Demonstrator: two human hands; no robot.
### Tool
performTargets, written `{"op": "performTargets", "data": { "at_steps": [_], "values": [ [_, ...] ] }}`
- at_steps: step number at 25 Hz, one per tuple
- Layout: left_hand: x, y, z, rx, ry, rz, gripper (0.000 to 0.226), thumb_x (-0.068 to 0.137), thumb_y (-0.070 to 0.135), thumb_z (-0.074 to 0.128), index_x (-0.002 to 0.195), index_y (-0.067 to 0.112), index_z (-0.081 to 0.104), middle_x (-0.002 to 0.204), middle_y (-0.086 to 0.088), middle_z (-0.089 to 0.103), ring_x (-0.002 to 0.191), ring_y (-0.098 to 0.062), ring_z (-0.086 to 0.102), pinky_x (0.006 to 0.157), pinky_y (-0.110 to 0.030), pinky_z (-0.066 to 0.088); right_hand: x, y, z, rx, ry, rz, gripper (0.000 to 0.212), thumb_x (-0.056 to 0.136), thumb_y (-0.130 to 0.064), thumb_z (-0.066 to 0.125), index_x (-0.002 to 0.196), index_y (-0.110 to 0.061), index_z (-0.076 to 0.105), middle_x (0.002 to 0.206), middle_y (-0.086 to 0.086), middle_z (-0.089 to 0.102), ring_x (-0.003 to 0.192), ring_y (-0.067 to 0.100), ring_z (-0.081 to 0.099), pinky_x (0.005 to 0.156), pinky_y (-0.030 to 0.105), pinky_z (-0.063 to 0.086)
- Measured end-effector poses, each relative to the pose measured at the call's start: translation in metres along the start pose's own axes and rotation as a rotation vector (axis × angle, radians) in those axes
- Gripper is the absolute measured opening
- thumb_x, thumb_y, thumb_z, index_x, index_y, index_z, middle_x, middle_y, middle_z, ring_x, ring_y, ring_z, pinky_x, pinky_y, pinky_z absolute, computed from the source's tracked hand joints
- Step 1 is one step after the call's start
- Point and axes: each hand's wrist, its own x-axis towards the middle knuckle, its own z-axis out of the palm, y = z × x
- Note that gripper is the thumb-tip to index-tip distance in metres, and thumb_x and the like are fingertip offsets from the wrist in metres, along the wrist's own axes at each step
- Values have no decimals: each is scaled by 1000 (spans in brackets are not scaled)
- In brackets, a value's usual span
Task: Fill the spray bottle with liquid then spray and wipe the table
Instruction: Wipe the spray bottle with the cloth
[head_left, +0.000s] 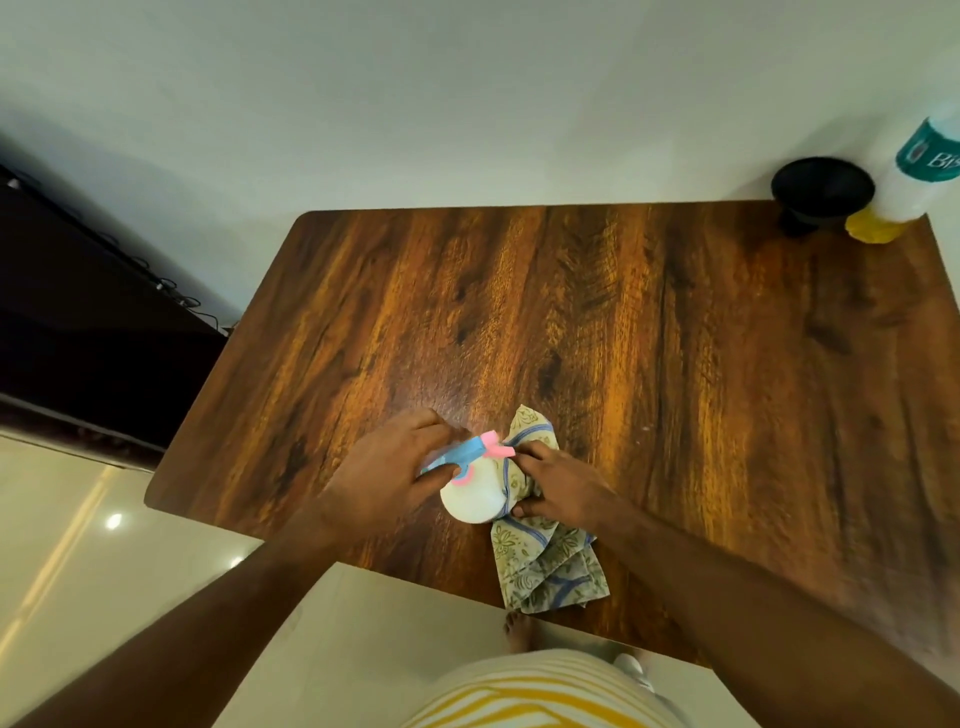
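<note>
A white spray bottle with a blue and pink trigger head stands on the wooden table near its front edge. My left hand grips the blue spray head from the left. My right hand holds the bottle's right side, fingers near the pink nozzle and resting over a patterned cloth. The cloth lies crumpled beside and behind the bottle, reaching to the table's front edge.
At the table's far right corner stand a black funnel and a large white bottle with a teal label and yellowish base. A dark cabinet is at the left. My bare foot shows below the table edge.
</note>
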Motion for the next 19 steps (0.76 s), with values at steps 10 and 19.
{"op": "performTargets", "data": {
  "at_steps": [10,19],
  "values": [
    [-44,53,111,-628,357,-907,38,72,41,85,92,23,58,71,8,57,62,-8,51,55,-21,38,-11,-6,-1,122,62,7,87,82,-44,70,152,-23,23,155,0,30,138,23,33,111,35,29],
    [-3,24,83,-696,379,-648,26,82,26,79,104,16,71,87,6,73,74,-7,69,61,-15,51,-35,-7,-16,790,66,59,62,88,-16,65,142,-33,40,136,-4,54,122,14,55,101,42,49]
  ]
}}
